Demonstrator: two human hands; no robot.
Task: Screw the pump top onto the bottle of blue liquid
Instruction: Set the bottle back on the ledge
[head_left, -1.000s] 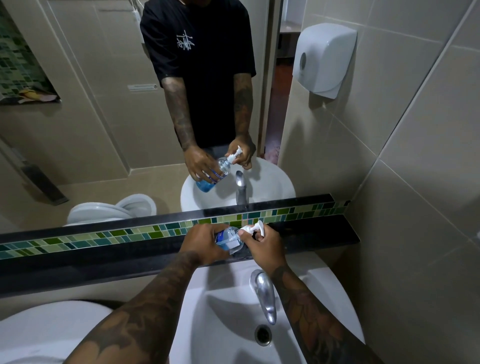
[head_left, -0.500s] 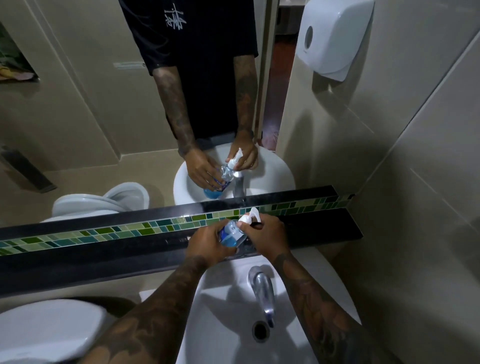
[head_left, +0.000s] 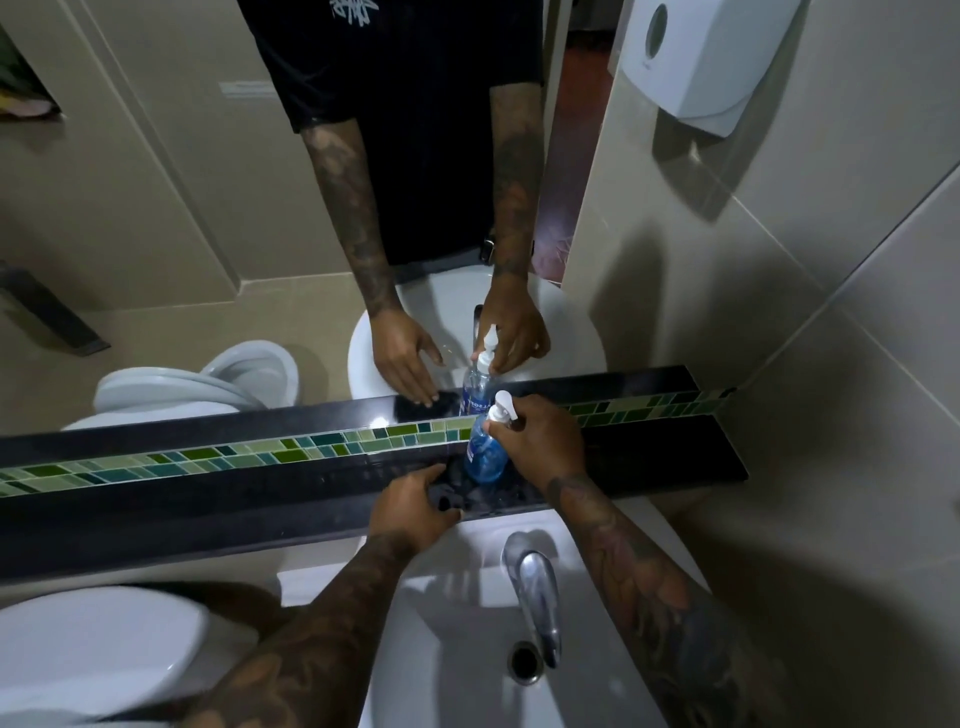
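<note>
The clear bottle of blue liquid (head_left: 485, 454) stands upright on the black ledge (head_left: 665, 460) below the mirror, with its white pump top (head_left: 503, 408) on its neck. My right hand (head_left: 545, 444) is wrapped around the bottle's neck and shoulder from the right. My left hand (head_left: 413, 506) rests palm down on the ledge just left of the bottle, fingers spread, holding nothing. The mirror repeats both hands and the bottle.
A white basin (head_left: 457, 649) with a chrome tap (head_left: 537, 592) and drain (head_left: 524, 660) lies directly below the ledge. A white toilet lid (head_left: 88, 654) is at lower left. A paper dispenser (head_left: 696, 57) hangs on the tiled right wall. A green mosaic strip (head_left: 208, 460) runs along the mirror's base.
The bottle has gone from being held tilted over the basin in both hands to standing upright on the ledge. My left hand has let go and dropped onto the ledge.
</note>
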